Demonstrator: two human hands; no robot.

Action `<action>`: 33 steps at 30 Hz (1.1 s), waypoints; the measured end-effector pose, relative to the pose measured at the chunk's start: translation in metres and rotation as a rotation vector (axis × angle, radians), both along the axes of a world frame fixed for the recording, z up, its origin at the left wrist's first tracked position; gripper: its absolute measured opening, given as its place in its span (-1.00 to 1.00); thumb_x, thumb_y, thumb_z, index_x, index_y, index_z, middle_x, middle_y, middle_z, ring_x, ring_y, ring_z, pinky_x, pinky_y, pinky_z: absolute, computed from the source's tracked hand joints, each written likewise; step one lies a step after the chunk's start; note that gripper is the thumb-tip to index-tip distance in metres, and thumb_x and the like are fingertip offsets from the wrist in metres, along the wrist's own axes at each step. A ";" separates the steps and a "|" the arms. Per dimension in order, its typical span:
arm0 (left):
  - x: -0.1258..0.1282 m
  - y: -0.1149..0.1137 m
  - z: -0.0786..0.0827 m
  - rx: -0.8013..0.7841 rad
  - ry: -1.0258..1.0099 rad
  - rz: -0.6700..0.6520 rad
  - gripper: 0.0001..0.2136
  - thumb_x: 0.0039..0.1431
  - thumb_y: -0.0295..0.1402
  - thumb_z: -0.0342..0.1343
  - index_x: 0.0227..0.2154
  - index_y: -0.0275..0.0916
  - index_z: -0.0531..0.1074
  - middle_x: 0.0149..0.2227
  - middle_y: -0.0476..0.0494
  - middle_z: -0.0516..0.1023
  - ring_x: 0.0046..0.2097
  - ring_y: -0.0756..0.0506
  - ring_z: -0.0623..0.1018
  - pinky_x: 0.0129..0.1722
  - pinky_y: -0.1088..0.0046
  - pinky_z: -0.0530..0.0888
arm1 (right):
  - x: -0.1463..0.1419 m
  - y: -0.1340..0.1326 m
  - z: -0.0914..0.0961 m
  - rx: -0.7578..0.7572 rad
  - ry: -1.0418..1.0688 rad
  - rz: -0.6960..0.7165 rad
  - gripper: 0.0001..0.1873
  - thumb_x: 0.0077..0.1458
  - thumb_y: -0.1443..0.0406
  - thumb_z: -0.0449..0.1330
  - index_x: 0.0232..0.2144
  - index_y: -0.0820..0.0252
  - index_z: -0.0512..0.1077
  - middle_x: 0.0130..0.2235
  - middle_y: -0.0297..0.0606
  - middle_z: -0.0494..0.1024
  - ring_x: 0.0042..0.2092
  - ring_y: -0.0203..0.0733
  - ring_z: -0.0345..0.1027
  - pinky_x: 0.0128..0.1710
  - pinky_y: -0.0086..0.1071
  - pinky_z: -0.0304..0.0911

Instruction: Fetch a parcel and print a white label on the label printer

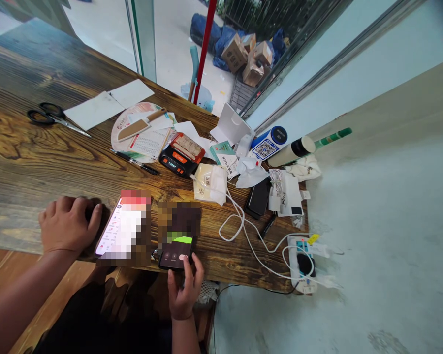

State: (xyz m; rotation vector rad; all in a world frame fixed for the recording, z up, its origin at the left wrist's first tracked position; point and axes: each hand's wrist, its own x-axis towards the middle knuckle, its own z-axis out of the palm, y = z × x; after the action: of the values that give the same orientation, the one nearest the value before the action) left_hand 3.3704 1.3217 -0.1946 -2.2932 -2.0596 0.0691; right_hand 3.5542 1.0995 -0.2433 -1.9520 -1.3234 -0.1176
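My left hand (68,223) rests palm down on the wooden table (18,187), its thumb held away from the other fingers. A dark patch shows under the thumb, too shaded to make out. Just right of it lies a phone with a bright white and red screen (112,231), partly pixelated. My right hand (186,290) reaches up from the table's front edge to a second phone with a dark screen (169,259). One fingertip touches the lower part of that screen, near a pale round button. The fingers are spread and do not wrap round the phone, whose upper part is pixelated.
Scissors (53,118), white cards (96,110), a sheathed knife (140,125) on a round fan (118,140) and a pen (135,162) lie further back. A label printer (180,155), tissue pack (206,184), white cables (239,221) and a power strip (299,265) extend rightward toward the wall.
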 end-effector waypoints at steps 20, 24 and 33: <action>-0.002 0.001 -0.005 0.051 -0.010 -0.016 -0.36 0.19 -0.03 -0.51 -0.31 -0.29 0.46 -0.25 -0.33 0.39 -0.16 -0.33 0.35 -0.24 0.25 0.25 | -0.005 0.000 -0.003 -0.044 0.088 -0.037 -0.49 0.17 0.17 0.10 0.11 0.29 0.19 0.01 0.02 0.31 0.03 -0.05 0.26 -0.06 -0.20 0.35; -0.002 0.000 -0.007 0.061 -0.024 -0.018 -0.39 0.19 -0.03 -0.47 -0.33 -0.29 0.45 -0.25 -0.34 0.39 -0.16 -0.33 0.35 -0.25 0.25 0.25 | -0.001 0.008 0.016 -0.091 0.246 -0.059 -0.52 0.21 0.20 -0.02 0.15 0.22 0.14 0.08 0.02 0.21 0.08 -0.02 0.20 0.00 -0.11 0.28; -0.005 0.003 -0.003 -0.026 -0.167 0.026 -0.64 0.12 -0.13 -0.13 -0.26 -0.22 0.46 -0.23 -0.29 0.40 -0.12 -0.31 0.34 -0.17 0.18 0.24 | 0.035 0.097 0.067 -0.504 0.147 0.162 -0.44 0.18 0.05 -0.02 0.21 -0.06 0.11 0.30 -0.10 -0.26 0.25 0.28 -0.25 0.16 0.21 -0.07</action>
State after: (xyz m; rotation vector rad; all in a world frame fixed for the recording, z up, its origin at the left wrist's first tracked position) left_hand 3.3659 1.3246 -0.1973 -2.3619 -2.1788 -0.0988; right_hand 3.5897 1.1969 -0.1760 -2.1948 -1.5068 0.4729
